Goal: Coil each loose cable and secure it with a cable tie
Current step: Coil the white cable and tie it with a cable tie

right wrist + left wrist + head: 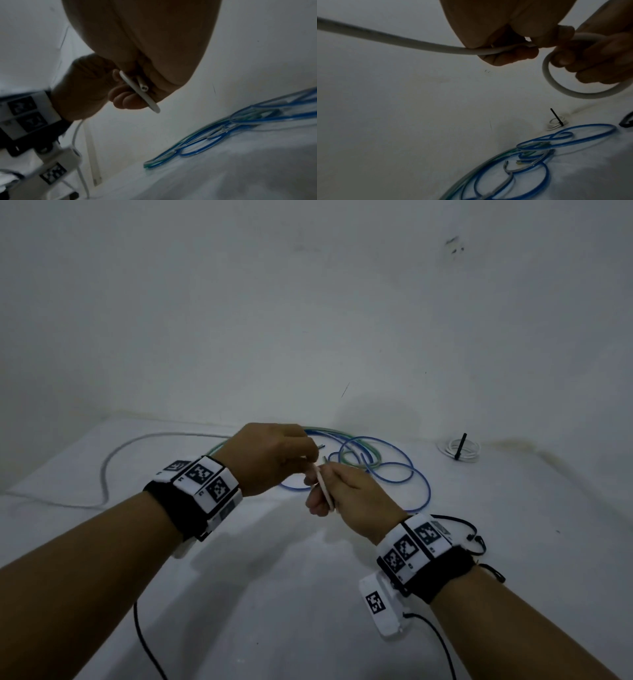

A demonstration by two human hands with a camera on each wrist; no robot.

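Both hands meet above the middle of the white table (274, 594), working a grey-white cable (323, 486). My left hand (270, 457) pinches the cable (436, 48) where it runs off to the left. My right hand (346, 494) holds a small loop (556, 86) of the same cable around its fingers. In the right wrist view the cable's cut end (143, 88) and the loop's edge (150, 104) stick out of that hand. The cable's slack (113, 460) trails in a curve over the table's left side.
Loose blue cable (407, 474) and green cable (363, 455) lie tangled behind the hands. A coiled white cable (459, 451) with a black cable tie (460, 445) sits at the far right by the wall. Black ties (474, 537) lie beside my right wrist.
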